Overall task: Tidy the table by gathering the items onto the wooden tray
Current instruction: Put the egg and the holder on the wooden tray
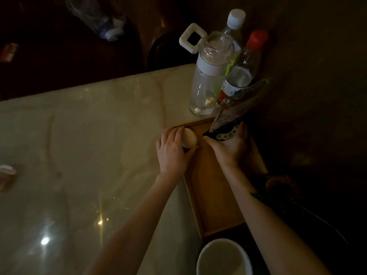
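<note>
White bowl (224, 257); hands (200, 149) gripping egg (189, 138), packet (228, 124)

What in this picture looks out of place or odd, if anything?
One thing stands out: a clear plastic bottle lies on its side in the dark area beyond the table, while the other bottles stand upright near the wooden tray. It is too dim to tell whether anything has spilled.

Glossy table (83, 135), matt wooden tray (214, 195), clear glass bottle (208, 80).

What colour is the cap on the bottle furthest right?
Red cap, clearest in the head view, the only one.
</note>
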A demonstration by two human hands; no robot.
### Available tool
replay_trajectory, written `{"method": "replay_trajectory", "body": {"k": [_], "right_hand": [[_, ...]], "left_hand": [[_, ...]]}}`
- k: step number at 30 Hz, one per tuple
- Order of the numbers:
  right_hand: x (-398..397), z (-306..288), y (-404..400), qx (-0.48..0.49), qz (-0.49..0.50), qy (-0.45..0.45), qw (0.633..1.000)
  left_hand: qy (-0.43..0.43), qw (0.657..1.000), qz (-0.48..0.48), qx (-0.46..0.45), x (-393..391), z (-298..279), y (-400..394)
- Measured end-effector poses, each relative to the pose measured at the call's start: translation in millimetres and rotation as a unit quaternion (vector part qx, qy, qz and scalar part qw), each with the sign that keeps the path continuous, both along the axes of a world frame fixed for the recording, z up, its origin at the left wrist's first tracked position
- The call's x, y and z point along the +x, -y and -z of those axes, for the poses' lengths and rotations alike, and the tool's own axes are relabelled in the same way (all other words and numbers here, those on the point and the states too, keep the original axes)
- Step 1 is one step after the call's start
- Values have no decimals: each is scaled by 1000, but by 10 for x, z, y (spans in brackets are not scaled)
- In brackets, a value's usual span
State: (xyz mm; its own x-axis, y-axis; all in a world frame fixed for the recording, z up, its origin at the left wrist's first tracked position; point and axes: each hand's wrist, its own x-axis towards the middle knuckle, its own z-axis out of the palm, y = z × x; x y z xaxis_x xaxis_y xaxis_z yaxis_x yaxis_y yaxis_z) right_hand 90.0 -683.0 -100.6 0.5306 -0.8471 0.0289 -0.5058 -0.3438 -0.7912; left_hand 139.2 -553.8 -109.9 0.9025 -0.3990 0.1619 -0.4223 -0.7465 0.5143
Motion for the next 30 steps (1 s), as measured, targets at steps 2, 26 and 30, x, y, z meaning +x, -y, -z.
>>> {"method": "replay_trajectory", "body": {"k": [2, 26, 30], "right_hand": [[0, 0, 9, -1, -5, -3, 1000], [-260, 4, -48, 77, -28, -10, 997], [-297, 82, -81, 78, -14, -34, 996]], "left_hand": [[-4, 1000, 2, 1, 0, 18, 4], [-75, 994, -2, 75, -200, 153, -500], [-84, 988, -11, 130, -202, 281, -651]]}}
